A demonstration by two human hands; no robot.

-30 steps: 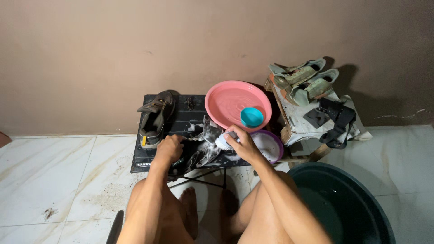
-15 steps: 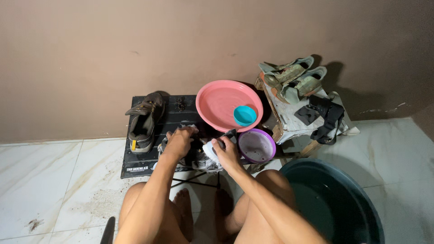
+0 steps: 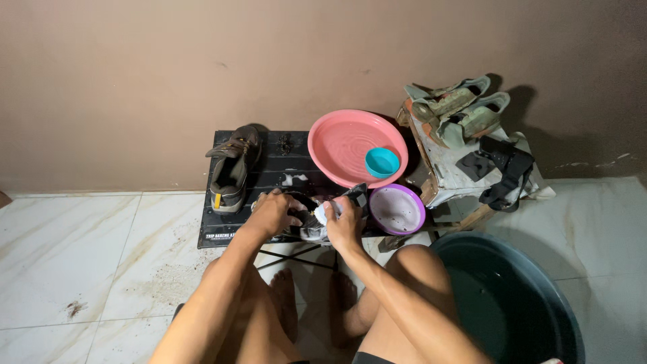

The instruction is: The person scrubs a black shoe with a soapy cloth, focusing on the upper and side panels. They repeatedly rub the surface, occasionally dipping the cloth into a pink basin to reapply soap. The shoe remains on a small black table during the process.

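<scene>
We observe a person seated low, knees apart, facing a small black surface (image 3: 269, 152) that stands against a brown wall. Both hands work at the near edge of that surface.

The left hand (image 3: 273, 212) rests on top of a dark shoe (image 3: 303, 216) that lies at the near edge of the surface, between the two hands. Its grip is closed over the upper part of the shoe, fingers curled down around it.

The right hand (image 3: 344, 226) is just beside the left, touching the same shoe from the right side. Its grip is closed on a small white object (image 3: 322, 214) pressed against the shoe; we cannot tell what that object is. White foam shows on the shoe under the hands.

A second dark shoe (image 3: 232, 168) stands at the left end of the surface, well apart from the hands, toe toward the person. A pink basin (image 3: 344, 145) sits tilted at the right end of the surface, with a small teal cup (image 3: 382, 162) inside its right rim. A purple bowl (image 3: 396, 209) lies just below the basin, near the right hand.

To the right, a pair of pale green shoes (image 3: 458, 108) lies on a low wooden stand, with black straps (image 3: 502, 165) beside them. A large dark tub (image 3: 505, 303) stands on the tiled floor next to the person's right knee
</scene>
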